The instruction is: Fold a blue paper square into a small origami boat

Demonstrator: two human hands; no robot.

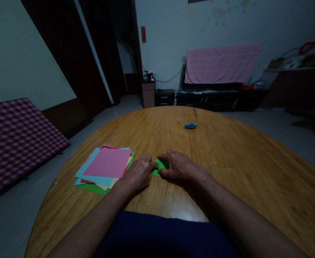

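Observation:
A small folded piece of green paper (161, 169) lies on the round wooden table (235, 172), near the middle of the view. My left hand (138, 174) and my right hand (177, 165) pinch it from either side, and their fingers hide much of it. To the left of my left hand is a loose stack of square origami paper (106, 163) in pink, light blue, green and other colours. A small blue folded paper boat (191, 125) sits farther out on the table, beyond my right hand.
Dark navy clothing (165, 238) fills the near edge of the view. A red-and-white checked board (20, 143) leans at the left, past the table edge. A low dark cabinet (211, 98) with a pink cloth (222, 63) above it stands against the far wall.

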